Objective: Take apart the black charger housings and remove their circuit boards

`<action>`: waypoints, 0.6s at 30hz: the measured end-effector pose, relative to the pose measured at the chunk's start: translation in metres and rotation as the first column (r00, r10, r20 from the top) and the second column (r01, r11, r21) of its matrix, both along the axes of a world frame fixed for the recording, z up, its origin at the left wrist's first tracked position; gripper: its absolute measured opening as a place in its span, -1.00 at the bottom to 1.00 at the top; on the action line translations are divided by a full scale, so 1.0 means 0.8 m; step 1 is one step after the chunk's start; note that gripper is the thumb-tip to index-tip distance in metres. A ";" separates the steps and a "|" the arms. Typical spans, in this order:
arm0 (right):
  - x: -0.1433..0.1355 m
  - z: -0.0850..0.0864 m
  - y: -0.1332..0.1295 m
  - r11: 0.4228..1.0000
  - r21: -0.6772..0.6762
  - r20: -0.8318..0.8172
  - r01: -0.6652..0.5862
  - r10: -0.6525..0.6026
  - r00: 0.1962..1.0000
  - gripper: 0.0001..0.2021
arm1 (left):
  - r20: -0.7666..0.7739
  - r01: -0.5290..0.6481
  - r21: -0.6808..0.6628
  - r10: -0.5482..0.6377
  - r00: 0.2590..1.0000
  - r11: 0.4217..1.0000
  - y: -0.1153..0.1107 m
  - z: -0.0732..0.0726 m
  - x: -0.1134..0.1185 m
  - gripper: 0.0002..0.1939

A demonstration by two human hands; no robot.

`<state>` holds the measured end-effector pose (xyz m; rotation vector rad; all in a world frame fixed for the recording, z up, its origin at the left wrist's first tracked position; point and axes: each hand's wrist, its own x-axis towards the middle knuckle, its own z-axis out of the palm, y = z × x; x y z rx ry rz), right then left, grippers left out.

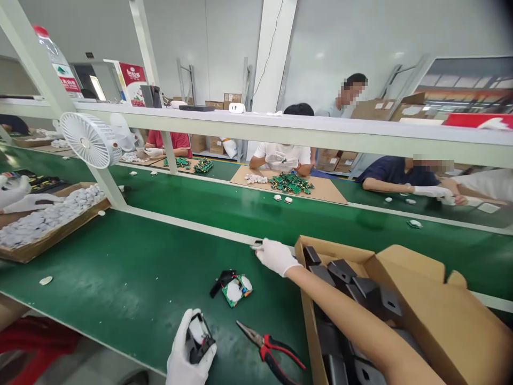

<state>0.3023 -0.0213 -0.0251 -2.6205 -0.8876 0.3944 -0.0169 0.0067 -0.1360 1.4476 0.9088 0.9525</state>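
My left hand (186,355), in a white glove, grips a black housing (199,342) with a white part inside it, near the front edge of the green table. My right hand (276,257), also gloved, reaches forward to the pale rail (192,225); a small dark and light piece (257,244) shows at its fingertips. Between the hands lies a green circuit board (236,290) with white pads, touching a black part (223,281). Red-handled pliers (265,346) rest open on the table, to the right of my left hand.
An open carton (305,315) of black housings (364,287) stands at the right, under my right forearm. A tray (60,235) of white pieces sits at the left. A fan (88,140) hangs on the shelf frame. Several people work around the belt.
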 end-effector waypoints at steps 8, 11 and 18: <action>-0.104 0.063 -0.119 0.869 0.493 -0.052 0.037 -0.013 0.999 -0.45 | -0.070 0.247 0.287 -0.237 0.969 0.925 -0.020 0.038 -0.013 -0.20; -0.159 0.100 -0.191 0.715 0.694 -0.046 0.084 -0.072 0.996 -0.21 | -0.164 0.357 0.536 -0.320 0.933 0.765 -0.050 0.078 -0.011 -0.10; -0.282 0.086 -0.323 0.223 0.846 -0.522 0.484 0.162 0.837 -0.67 | -0.281 0.510 0.678 -0.454 0.846 0.530 -0.114 0.171 -0.003 -0.31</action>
